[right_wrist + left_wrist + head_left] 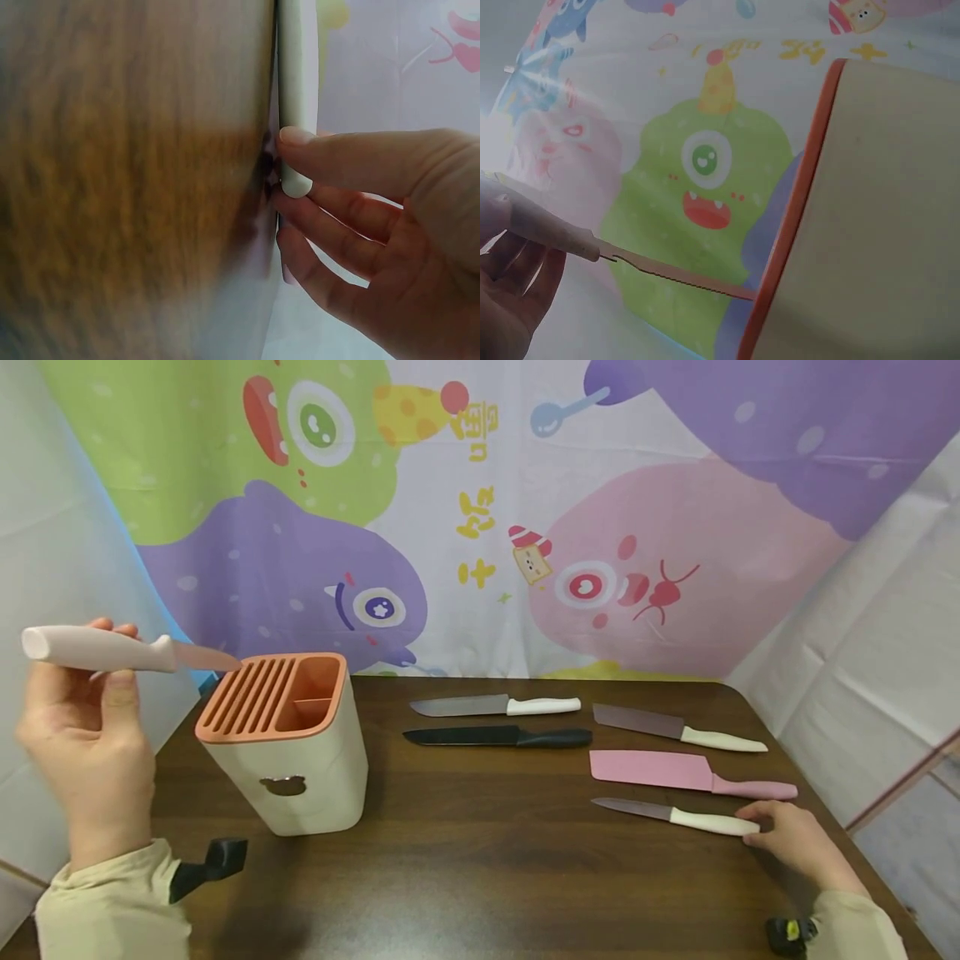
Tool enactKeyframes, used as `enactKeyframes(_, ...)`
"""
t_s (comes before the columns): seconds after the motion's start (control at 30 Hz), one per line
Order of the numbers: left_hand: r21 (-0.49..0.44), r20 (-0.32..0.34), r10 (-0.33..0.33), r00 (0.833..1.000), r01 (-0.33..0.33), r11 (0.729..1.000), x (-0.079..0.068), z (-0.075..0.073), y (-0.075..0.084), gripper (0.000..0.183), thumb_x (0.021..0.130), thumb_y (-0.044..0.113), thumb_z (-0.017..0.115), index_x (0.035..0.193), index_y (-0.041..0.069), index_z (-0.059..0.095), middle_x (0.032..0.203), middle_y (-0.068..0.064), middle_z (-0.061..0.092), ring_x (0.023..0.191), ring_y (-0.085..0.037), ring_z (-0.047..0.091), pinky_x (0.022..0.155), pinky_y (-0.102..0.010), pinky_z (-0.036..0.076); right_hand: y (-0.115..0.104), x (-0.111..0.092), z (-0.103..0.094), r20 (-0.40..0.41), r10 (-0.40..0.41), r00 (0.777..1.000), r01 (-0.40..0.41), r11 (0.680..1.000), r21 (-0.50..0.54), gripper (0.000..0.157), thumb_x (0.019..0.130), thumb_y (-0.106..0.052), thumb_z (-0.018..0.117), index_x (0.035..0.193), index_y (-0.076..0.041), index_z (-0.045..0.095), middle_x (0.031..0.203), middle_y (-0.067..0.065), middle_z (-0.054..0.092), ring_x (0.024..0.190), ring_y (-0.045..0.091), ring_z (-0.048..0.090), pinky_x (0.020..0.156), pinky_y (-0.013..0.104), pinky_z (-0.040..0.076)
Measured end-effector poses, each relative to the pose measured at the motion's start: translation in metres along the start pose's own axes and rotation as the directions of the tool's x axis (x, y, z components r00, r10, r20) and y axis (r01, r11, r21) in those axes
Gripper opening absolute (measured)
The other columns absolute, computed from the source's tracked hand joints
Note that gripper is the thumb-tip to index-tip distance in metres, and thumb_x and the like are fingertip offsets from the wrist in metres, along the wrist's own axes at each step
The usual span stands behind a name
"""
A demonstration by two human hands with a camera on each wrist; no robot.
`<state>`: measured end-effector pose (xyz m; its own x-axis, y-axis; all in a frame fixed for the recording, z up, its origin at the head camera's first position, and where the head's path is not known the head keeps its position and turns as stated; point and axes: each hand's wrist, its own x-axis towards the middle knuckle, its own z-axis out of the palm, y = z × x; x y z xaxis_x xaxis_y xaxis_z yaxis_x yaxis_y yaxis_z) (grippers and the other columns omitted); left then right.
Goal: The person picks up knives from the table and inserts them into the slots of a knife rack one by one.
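Note:
In the head view my left hand grips the pale handle of a serrated knife at the left. Its pinkish blade points right, the tip overlapping the slotted orange top of a cream knife block. In the left wrist view the serrated edge faces down and the tip meets the orange rim. My right hand is at the right, thumb and fingers pinching the handle end of a small paring knife on the table. The right wrist view shows the thumb on that cream handle.
A pink cleaver and a cream-handled cleaver lie beyond the paring knife. Toward the middle are a white-handled knife and a black knife. A printed cartoon curtain hangs behind the dark wooden table.

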<state>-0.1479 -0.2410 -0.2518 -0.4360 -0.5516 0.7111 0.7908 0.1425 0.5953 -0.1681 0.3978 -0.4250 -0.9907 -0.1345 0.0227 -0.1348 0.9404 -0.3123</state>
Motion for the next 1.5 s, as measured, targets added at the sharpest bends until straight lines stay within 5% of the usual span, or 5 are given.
enactKeyframes(0.33,0.080,0.008,0.008,1.000,-0.009,0.997,-0.001,-0.003,-0.007,0.027,0.082,-0.007,0.058,0.109,-0.007,0.060,0.096,-0.008,0.065,0.097,-0.020,0.059,0.090,-0.024,0.043,0.000,-0.002,0.001,-0.012,0.002,1.000,-0.002,1.000,-0.002,0.024,0.068,-0.009,0.073,0.090,-0.002,0.066,0.086,0.013,0.066,0.077,0.029,0.061,0.066,0.044,0.046)
enactKeyframes(0.57,0.029,0.038,-0.032,0.999,0.031,0.999,-0.004,-0.005,-0.008,0.027,0.082,-0.010,0.057,0.109,-0.008,0.060,0.097,-0.008,0.065,0.099,-0.019,0.060,0.090,-0.022,0.043,-0.001,-0.003,0.002,-0.032,-0.006,0.999,0.006,1.000,0.002,0.023,0.068,-0.008,0.073,0.089,-0.003,0.066,0.084,0.011,0.066,0.074,0.024,0.060,0.064,0.039,0.045)
enactKeyframes(0.9,0.088,0.079,-0.086,0.993,0.079,0.993,-0.003,-0.011,-0.024,0.031,0.083,-0.013,0.052,0.112,-0.004,0.059,0.102,-0.008,0.063,0.100,-0.019,0.058,0.089,-0.020,0.042,-0.002,-0.002,0.004,-0.020,0.005,1.000,-0.005,1.000,0.007,0.022,0.069,-0.008,0.073,0.089,-0.004,0.065,0.085,0.011,0.066,0.075,0.025,0.060,0.065,0.041,0.045)
enactKeyframes(1.13,0.171,0.094,-0.152,0.984,0.135,0.976,0.002,-0.012,-0.033,0.038,0.083,-0.019,0.043,0.112,-0.001,0.060,0.105,-0.006,0.063,0.103,-0.016,0.057,0.088,-0.017,0.042,-0.001,-0.002,0.004,-0.017,0.006,1.000,-0.006,1.000,0.004,0.022,0.070,-0.009,0.073,0.090,-0.004,0.065,0.086,0.011,0.066,0.078,0.027,0.060,0.067,0.042,0.045)
enactKeyframes(1.5,0.327,0.120,-0.178,0.977,0.130,0.936,0.002,-0.013,-0.046,0.033,0.087,-0.010,0.048,0.117,0.001,0.059,0.105,-0.001,0.063,0.101,-0.014,0.057,0.086,-0.015,0.043,-0.003,-0.005,0.001,-0.061,-0.025,0.998,0.025,1.000,0.009,0.024,0.070,-0.009,0.073,0.093,-0.003,0.065,0.090,0.014,0.066,0.081,0.030,0.060,0.070,0.046,0.046)
